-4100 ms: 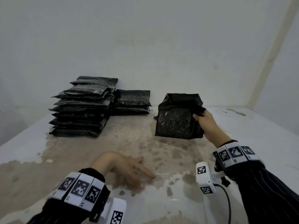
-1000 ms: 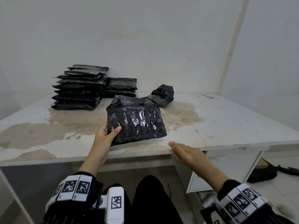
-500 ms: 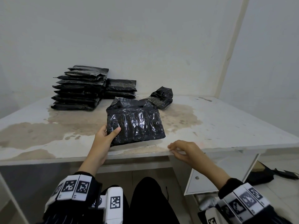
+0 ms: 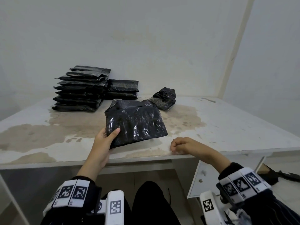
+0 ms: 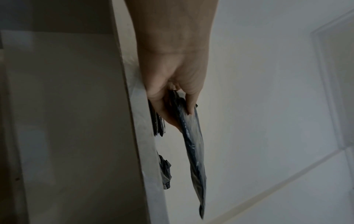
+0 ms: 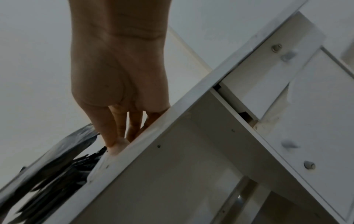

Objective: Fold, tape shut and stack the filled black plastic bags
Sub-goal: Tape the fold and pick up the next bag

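Note:
A filled black plastic bag (image 4: 134,125) lies flat near the table's front edge, its open top pointing toward the wall. My left hand (image 4: 112,135) grips its near left corner, thumb on top and fingers underneath; the left wrist view shows that left hand (image 5: 180,115) lifting the bag (image 5: 193,144) a little off the table. My right hand (image 4: 176,146) rests on the front edge to the right of the bag, fingers curled, with nothing visible in it. A tall stack of folded bags (image 4: 79,91) and a low stack (image 4: 123,90) stand at the back left.
A crumpled black bag (image 4: 164,98) lies behind the held one. The white table (image 4: 227,127) is worn and stained. Below its right side a white cabinet door (image 4: 204,176) stands ajar. A dark object (image 4: 276,174) lies on the floor at the right.
Earlier my right hand held a bag upright at the back. In the last second its flat fingers curled in at the table edge. My left hand keeps its grip on the bag.

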